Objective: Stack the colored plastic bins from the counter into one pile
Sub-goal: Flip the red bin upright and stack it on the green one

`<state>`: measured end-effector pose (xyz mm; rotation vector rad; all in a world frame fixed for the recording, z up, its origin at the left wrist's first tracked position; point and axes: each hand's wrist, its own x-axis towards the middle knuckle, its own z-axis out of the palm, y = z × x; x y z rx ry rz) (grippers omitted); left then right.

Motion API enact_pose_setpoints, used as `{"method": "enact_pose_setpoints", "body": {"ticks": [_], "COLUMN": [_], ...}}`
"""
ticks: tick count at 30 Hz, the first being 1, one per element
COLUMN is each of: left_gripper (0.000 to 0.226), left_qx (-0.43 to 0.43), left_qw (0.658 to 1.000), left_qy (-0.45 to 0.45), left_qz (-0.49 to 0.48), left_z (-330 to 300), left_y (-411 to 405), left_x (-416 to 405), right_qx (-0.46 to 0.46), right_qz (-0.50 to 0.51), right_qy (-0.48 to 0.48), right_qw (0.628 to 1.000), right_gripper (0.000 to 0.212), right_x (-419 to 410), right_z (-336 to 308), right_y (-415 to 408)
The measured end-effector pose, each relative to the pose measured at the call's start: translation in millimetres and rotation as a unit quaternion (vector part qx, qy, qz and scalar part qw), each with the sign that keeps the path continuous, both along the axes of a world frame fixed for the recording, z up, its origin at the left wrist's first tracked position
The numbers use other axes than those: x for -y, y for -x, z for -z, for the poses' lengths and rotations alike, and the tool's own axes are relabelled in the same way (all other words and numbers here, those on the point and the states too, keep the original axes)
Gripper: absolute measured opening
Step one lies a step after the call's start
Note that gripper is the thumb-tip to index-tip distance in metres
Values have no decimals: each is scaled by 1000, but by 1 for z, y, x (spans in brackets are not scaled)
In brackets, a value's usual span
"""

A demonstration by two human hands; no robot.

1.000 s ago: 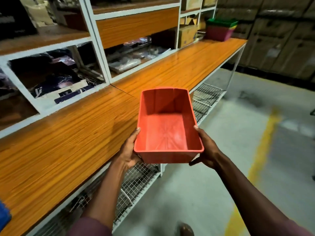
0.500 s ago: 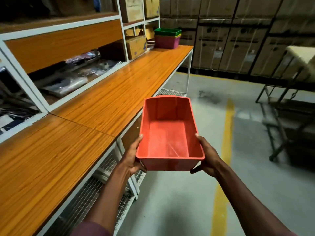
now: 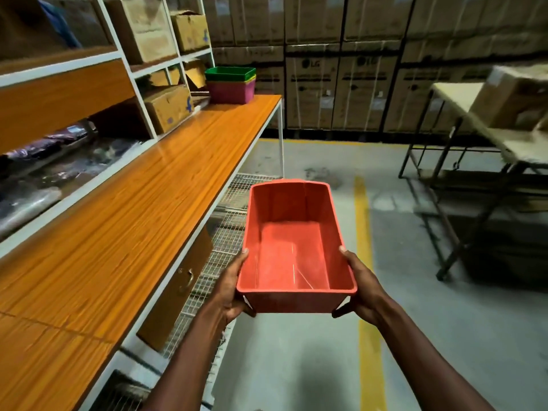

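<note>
I carry an empty red plastic bin in front of me, over the floor just right of the counter's edge. My left hand grips its near left side, thumb on the rim. My right hand grips its near right side the same way. At the far end of the wooden counter stands a pile of nested bins: a green one on top, yellow and purple rims under it, a magenta one at the bottom.
White shelving with cardboard boxes and wrapped goods runs along the counter's left. Wire mesh racks lie beneath it. A yellow floor line runs ahead. A folding table with a box stands right; stacked cartons line the back wall.
My view has swung right along the counter and moved forward. The far pile of bins now appears nearer. The red bin stays held in both hands, now over the floor.
</note>
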<state>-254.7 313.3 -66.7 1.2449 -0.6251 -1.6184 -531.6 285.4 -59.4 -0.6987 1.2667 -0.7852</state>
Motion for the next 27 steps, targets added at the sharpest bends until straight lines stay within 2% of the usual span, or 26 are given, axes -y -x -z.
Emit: {"method": "enact_pose_setpoints", "body": {"ticks": [6, 10, 16, 21, 27], "left_gripper": [75, 91, 72, 69, 65], "left_qx": [35, 40, 63, 74, 47], "left_qw": [999, 997, 991, 988, 990], "left_qy": [-12, -28, -35, -54, -47], "left_qz": [39, 67, 112, 123, 124], "left_z": [12, 12, 0, 5, 16], "left_y": [-6, -16, -17, -5, 23], "left_x": [103, 196, 321, 426, 560], "right_qx": [-3, -10, -11, -10, -15], "right_qz": [23, 53, 82, 108, 106], "right_qy": [-4, -1, -5, -9, -8], "right_qw": [1000, 999, 997, 994, 994], "right_gripper": [47, 48, 59, 48, 49], "right_x": [91, 169, 277, 373, 508], "right_z": [8, 10, 7, 13, 25], "right_y": [-5, -13, -15, -5, 20]}}
